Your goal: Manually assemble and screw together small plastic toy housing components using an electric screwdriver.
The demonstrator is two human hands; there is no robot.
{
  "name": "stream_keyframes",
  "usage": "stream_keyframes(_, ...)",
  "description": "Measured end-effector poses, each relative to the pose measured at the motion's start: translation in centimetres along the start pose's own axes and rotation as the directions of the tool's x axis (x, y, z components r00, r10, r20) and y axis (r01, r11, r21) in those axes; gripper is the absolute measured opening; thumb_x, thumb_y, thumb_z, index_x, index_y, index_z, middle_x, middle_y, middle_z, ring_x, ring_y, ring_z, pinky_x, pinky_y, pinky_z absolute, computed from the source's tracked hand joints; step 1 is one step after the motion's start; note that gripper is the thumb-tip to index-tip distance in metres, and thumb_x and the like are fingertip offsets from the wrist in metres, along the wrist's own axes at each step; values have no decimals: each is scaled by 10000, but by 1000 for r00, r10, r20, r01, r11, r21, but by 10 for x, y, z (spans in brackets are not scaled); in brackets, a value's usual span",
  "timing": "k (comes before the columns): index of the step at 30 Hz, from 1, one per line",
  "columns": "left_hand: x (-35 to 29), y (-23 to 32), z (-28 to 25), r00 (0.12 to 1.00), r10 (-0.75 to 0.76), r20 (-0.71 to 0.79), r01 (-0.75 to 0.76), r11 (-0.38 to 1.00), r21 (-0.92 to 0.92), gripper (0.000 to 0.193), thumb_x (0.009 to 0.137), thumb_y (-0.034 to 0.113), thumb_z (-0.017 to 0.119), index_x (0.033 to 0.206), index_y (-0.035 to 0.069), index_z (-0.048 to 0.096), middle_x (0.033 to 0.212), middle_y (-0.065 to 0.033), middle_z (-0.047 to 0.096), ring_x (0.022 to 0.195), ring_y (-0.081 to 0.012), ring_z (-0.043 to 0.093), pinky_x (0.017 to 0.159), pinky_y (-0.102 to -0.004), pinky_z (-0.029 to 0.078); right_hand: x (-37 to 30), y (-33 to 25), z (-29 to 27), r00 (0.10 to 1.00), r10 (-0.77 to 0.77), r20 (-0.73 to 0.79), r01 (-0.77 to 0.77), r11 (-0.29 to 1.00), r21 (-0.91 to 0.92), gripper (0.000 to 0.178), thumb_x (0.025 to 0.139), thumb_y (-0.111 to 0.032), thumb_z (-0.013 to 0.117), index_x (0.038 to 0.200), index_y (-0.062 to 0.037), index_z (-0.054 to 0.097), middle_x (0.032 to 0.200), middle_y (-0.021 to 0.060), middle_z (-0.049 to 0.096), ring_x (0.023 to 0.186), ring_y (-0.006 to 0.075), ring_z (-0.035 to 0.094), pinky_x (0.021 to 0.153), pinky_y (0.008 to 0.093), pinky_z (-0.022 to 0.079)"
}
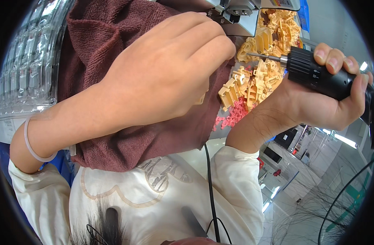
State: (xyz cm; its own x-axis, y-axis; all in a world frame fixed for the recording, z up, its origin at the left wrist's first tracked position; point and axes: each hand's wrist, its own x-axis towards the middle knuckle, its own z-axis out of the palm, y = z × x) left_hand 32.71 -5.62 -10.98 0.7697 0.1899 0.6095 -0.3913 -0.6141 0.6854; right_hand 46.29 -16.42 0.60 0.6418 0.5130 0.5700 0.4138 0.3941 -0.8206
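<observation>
My right hand is wrapped round a black electric screwdriver, its thin metal bit pointing left over the yellow plastic parts. Over the dark red towel, my left hand is closed, back of the hand up and fingers curled under. A small yellowish edge peeks out below its palm; what the fingers hold is hidden. The fingers are close to a metal fixture at the far edge. Small pink plastic pieces lie in a heap by the yellow parts, left of my right forearm.
Stacked clear plastic trays with grey parts stand at the far left. A blue bin edge shows beyond the yellow parts. A black cable runs down in front of my white shirt. Shop floor and equipment appear at right.
</observation>
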Motion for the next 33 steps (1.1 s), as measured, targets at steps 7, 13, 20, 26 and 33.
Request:
stream_keyframes(7,0,1,-2,998,13,-62,-10,998,56,471,683,-39,692,1130,-1,548,1113,-144,580,1083,-345,565,923,-419,466,16,23,4,999,-19,26,20,999,-30,142,801,-215,555,868,-96,517,709,71,538,619,182,562,582,337,493)
stream_keyframes(13,-1,5,-1,997,-62,-52,66,994,88,380,689,6,724,1028,25,555,1077,-121,579,1010,-328,570,850,-403,467,16,46,27,995,-91,-31,88,992,-87,131,814,-184,585,863,-84,517,688,70,541,590,169,559,556,318,494)
stream_keyframes(20,0,6,-1,995,-63,-74,67,996,51,325,709,13,728,987,30,562,1056,-112,583,978,-321,575,809,-391,477,15,51,43,981,-170,-93,152,973,-173,133,829,-149,619,856,-70,516,664,68,545,556,154,555,526,296,494)
stream_keyframes(26,-2,1,-3,994,-59,-92,66,996,68,315,708,3,717,982,31,564,1043,-110,596,961,-319,580,806,-388,476,10,59,60,962,-233,-140,196,952,-235,147,842,-119,648,851,-57,515,644,67,548,527,141,552,500,276,495)
stream_keyframes(33,4,5,-13,999,8,-33,-6,997,82,279,738,6,692,983,22,560,1037,-110,608,967,-308,586,813,-377,472,1,51,72,905,-298,-303,192,924,-332,149,856,-110,660,839,-46,527,595,66,535,489,156,548,492,270,503)
